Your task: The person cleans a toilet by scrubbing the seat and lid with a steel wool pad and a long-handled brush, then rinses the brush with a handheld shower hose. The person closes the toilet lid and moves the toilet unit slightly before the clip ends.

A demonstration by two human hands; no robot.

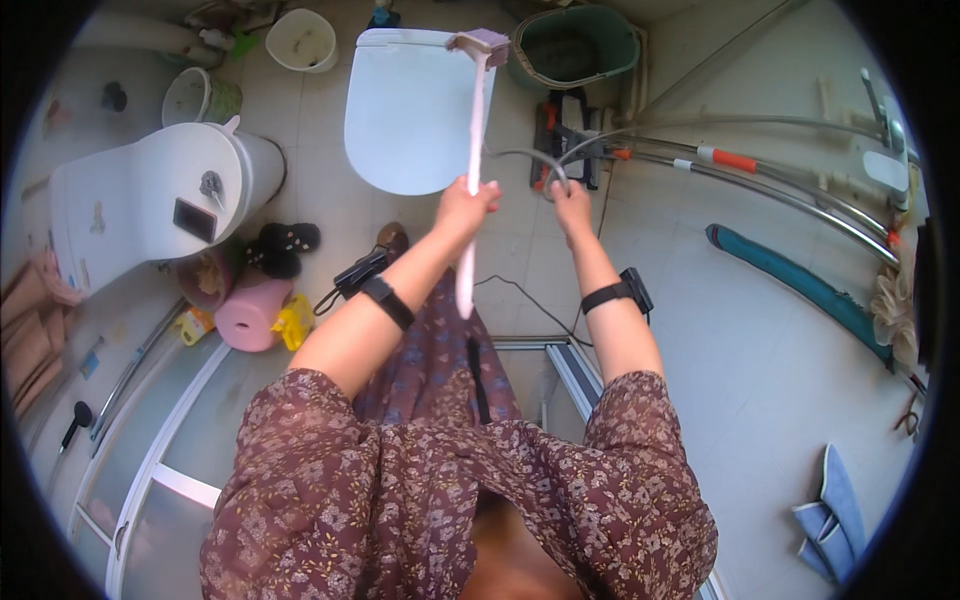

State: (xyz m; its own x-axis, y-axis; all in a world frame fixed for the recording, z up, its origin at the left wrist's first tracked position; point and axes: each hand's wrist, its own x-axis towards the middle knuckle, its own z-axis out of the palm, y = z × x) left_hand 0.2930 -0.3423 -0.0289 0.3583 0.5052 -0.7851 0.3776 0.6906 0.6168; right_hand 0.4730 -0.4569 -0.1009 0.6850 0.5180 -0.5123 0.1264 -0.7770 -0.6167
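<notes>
My left hand grips the handle of a pale pink long-handled scrub brush. The brush head, with its purplish bristles, points away from me over a white panel shaped like a toilet lid. In my right hand is a flexible metal shower hose, pinched near a loop in it. From there the hose runs right towards the wall fittings. Whether a nozzle is on its free end cannot be made out. Black straps with small devices sit on both forearms.
On the left stands a white toilet with a phone on its lid. Buckets and a green tub line the far side. Metal poles lean at right. A pink container and yellow bottle stand by the glass door.
</notes>
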